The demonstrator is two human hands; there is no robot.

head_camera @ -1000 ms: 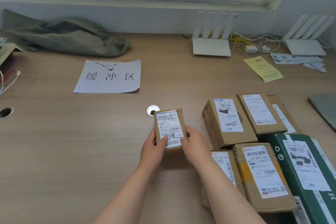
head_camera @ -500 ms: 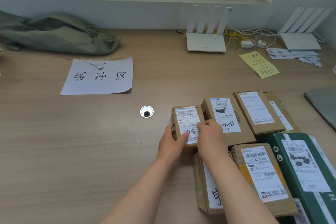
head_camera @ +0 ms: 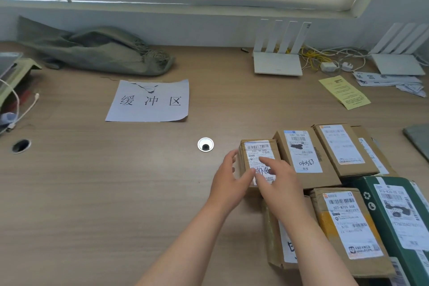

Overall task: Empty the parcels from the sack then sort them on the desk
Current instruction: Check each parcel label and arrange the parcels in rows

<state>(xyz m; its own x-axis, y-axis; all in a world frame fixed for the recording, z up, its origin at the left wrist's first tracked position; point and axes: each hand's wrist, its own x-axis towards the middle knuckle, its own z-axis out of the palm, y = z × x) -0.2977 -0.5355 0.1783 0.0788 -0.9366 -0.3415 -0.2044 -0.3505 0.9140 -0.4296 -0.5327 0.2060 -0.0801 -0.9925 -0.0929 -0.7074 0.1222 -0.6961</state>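
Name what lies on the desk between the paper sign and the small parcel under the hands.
A round metal cable grommet; otherwise bare desk between paper sign and small parcel, in the head view.

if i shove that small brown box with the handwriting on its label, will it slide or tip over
The small box will probably slide: it lies flat on the smooth desk. Likely stiff, with square cardboard edges. To the right it would jam, since it sits against the neighbouring box.
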